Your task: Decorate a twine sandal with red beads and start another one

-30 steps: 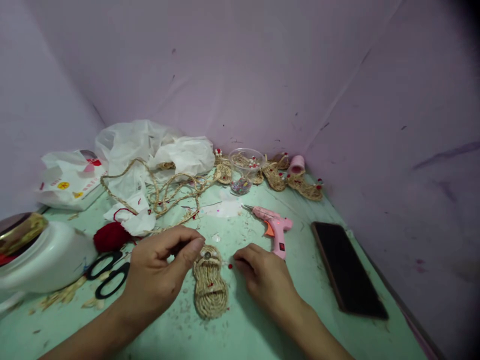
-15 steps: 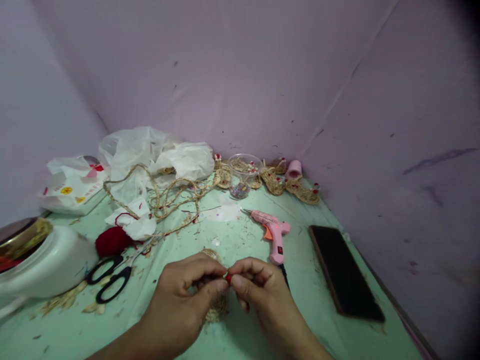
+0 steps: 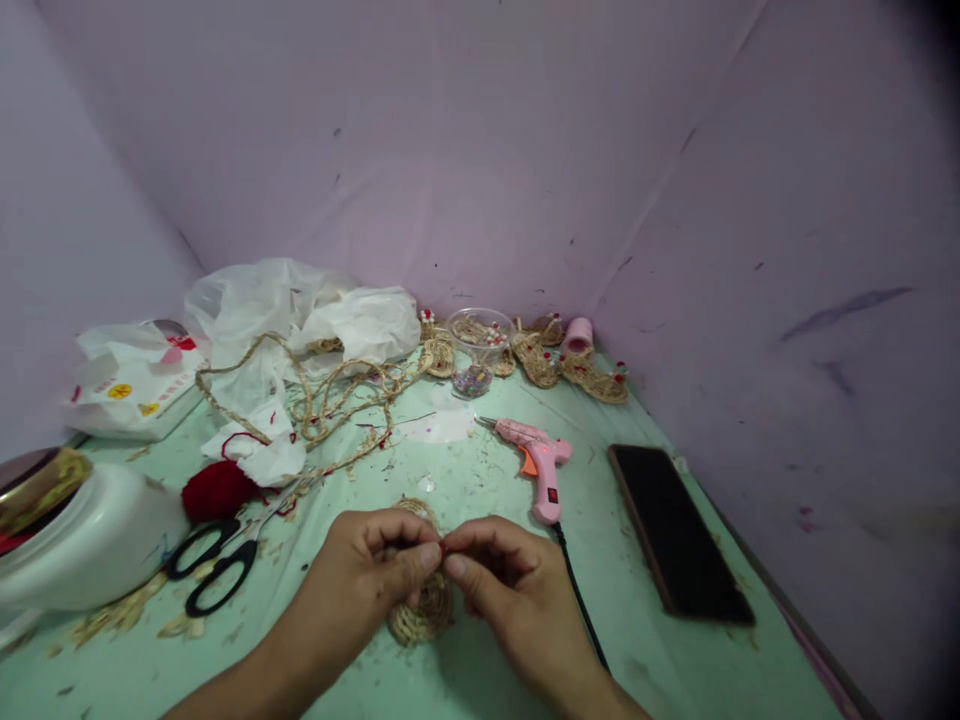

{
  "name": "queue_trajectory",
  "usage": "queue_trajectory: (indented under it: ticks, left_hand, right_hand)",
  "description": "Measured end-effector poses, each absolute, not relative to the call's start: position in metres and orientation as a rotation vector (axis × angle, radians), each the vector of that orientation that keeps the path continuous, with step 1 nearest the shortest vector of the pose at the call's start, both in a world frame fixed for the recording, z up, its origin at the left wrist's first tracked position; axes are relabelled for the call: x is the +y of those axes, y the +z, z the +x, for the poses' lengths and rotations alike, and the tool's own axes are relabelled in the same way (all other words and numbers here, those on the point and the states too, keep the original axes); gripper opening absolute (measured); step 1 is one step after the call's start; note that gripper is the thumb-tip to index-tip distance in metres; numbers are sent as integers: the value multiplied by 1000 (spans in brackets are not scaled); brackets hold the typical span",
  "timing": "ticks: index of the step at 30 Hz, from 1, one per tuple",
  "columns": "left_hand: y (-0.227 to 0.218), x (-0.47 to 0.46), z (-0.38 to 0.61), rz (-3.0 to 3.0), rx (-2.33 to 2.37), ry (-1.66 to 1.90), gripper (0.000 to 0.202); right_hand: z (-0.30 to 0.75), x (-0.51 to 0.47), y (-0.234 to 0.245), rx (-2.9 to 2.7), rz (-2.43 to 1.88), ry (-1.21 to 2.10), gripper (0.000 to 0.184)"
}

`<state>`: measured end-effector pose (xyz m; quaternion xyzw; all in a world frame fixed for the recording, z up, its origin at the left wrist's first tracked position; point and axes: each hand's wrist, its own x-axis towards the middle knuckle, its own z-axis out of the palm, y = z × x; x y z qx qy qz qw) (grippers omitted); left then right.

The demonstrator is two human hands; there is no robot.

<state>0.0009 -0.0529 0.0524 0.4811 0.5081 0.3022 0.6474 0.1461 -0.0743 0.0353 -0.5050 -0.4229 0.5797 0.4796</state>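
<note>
Thumb and forefinger of my left hand (image 3: 375, 575) are pinched together, meeting the pinched fingertips of my right hand (image 3: 519, 572). Between them shows a small dark red piece (image 3: 443, 548), mostly covered by the fingers; whether it is a bead or yarn is unclear. Beneath and behind my hands a coiled straw-braid piece (image 3: 421, 622), shaped like a small shoe sole, lies flat on the green tablecloth (image 3: 360, 680). Just beyond my right hand a pink glue gun (image 3: 541, 460) rests on its side, its nozzle pointing left and its black cord running toward me.
To the left lie black-handled scissors (image 3: 225, 580), a red yarn ball (image 3: 217, 491) and a white pot-like container (image 3: 127, 540). Braided straw cord (image 3: 307, 400) loops before plastic bags (image 3: 262, 295). Small straw slippers (image 3: 596, 377) and a clear cup (image 3: 480, 325) line the back; a phone (image 3: 679, 530) lies right.
The view has shifted slightly. My fingertips have drawn closer together over the red piece, hiding more of it, and more of the straw coil and the glue gun cord shows.
</note>
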Motion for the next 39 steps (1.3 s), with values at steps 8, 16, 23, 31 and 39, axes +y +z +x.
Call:
queue_trajectory:
  ticks: [8,16,23,31,39]
  left_hand:
    - [56,-53,4,1037,1173,684,19]
    - [69,-33,-27,1114,1332,928,19]
    - [60,-19,-31,1077,1357,1005,21]
    - [18,-17,-29,950,1367,967,22]
    - [10,-22,-30,1434,1665,884,15]
  right_hand:
    - [150,-75,40,-1405,-1304,1153,7]
    - [224,-33,41,-1458,-2328,416,47]
    - [225,-20,23,-1288,-2148,813,17]
    - [211,-55,28,-937,-1483,1491,14]
    - [207,-93,8,-886,-1199,1709,37]
